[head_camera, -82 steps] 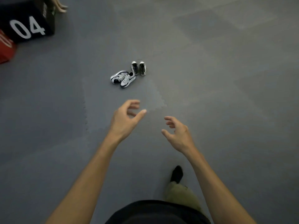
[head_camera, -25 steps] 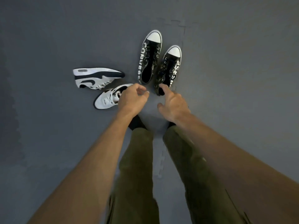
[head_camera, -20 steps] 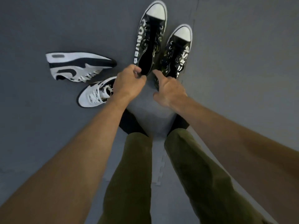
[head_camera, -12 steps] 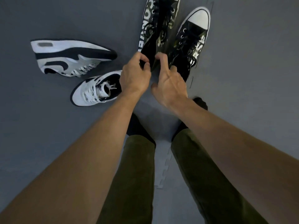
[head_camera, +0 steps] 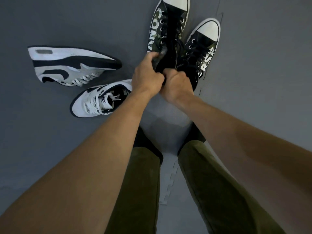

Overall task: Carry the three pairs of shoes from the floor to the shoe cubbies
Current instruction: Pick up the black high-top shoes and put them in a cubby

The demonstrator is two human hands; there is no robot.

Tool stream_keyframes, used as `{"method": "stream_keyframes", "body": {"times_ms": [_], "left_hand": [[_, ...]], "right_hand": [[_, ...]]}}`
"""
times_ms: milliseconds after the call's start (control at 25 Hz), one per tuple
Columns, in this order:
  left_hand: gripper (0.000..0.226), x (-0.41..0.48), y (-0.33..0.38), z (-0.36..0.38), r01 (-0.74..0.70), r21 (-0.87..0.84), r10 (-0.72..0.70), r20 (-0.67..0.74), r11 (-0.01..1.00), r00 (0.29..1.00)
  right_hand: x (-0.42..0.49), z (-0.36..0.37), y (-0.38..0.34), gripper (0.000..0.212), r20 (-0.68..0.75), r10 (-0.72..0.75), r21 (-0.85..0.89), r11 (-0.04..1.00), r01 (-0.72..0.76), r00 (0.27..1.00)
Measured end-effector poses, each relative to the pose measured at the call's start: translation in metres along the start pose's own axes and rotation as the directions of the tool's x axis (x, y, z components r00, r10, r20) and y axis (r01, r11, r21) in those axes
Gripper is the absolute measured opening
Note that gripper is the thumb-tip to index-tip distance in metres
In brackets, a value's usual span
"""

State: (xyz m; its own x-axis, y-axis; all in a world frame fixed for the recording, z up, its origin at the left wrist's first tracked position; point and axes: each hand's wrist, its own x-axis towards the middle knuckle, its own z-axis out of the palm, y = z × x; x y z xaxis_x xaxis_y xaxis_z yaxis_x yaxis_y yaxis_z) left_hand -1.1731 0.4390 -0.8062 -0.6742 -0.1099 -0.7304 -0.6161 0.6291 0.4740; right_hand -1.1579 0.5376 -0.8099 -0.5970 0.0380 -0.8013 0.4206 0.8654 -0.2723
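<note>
Two black canvas sneakers with white toe caps lie side by side on the grey floor, toes pointing away from me. My left hand (head_camera: 146, 76) is closed on the heel end of the left black sneaker (head_camera: 167, 27). Beside it, my right hand (head_camera: 177, 85) grips the heel end of the right black sneaker (head_camera: 202, 44). The two hands touch each other. A white and black trainer (head_camera: 70, 65) lies on its side at the left. Its partner (head_camera: 99, 100) stands upright just left of my left wrist. No shoe cubbies are in view.
The floor (head_camera: 261, 81) is grey foam matting with a jigsaw seam (head_camera: 170, 183) between my legs. My legs in olive trousers (head_camera: 141, 191) and black socks stand just behind the shoes.
I walked up to the shoes and bent over them. Both hands reached down to the black sneakers' heels and over the last half second closed on them.
</note>
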Motion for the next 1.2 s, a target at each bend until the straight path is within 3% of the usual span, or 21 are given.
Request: {"method": "stream_keyframes", "body": {"times_ms": [80, 200, 360, 480, 640, 840, 1080, 1200], "left_hand": [[0.057, -0.004, 0.003, -0.001, 0.019, -0.002, -0.019, 0.085, 1.0, 0.996], [0.049, -0.027, 0.009, -0.01, 0.042, -0.108, -0.032, 0.095, 0.993, 0.995], [0.037, -0.068, 0.041, -0.041, 0.155, -0.331, -0.124, 0.114, 0.931, 0.986], [0.046, -0.113, 0.063, -0.072, 0.269, -0.425, -0.212, 0.177, 0.864, 0.961], [0.023, -0.224, 0.087, -0.141, 0.346, -0.579, -0.282, 0.202, 0.738, 0.938], [0.038, -0.358, 0.122, -0.226, 0.344, -0.712, -0.336, 0.16, 0.612, 0.928], [0.038, -0.476, 0.142, -0.328, 0.222, -0.793, -0.404, -0.034, 0.568, 0.914], [0.016, -0.51, 0.122, -0.374, 0.155, -0.838, -0.439, -0.108, 0.522, 0.892]], "right_hand": [[-0.002, -0.008, 0.0, 0.025, -0.074, -0.008, 0.002, 1.0, 0.008, 0.997], [-0.025, -0.031, -0.002, 0.025, -0.129, -0.025, 0.003, 1.0, 0.026, 0.991], [-0.079, -0.081, -0.022, 0.027, -0.19, -0.11, -0.188, 0.979, 0.074, 0.976], [-0.125, -0.116, -0.046, 0.029, -0.076, -0.173, -0.315, 0.939, 0.141, 0.982], [-0.228, -0.166, -0.094, 0.031, 0.16, -0.195, -0.333, 0.912, 0.239, 0.968], [-0.373, -0.226, -0.157, 0.041, 0.221, -0.31, -0.369, 0.851, 0.373, 0.925], [-0.493, -0.263, -0.256, 0.046, 0.252, -0.546, -0.525, 0.617, 0.587, 0.799], [-0.523, -0.246, -0.313, 0.045, 0.287, -0.629, -0.603, 0.468, 0.647, 0.723]]}}
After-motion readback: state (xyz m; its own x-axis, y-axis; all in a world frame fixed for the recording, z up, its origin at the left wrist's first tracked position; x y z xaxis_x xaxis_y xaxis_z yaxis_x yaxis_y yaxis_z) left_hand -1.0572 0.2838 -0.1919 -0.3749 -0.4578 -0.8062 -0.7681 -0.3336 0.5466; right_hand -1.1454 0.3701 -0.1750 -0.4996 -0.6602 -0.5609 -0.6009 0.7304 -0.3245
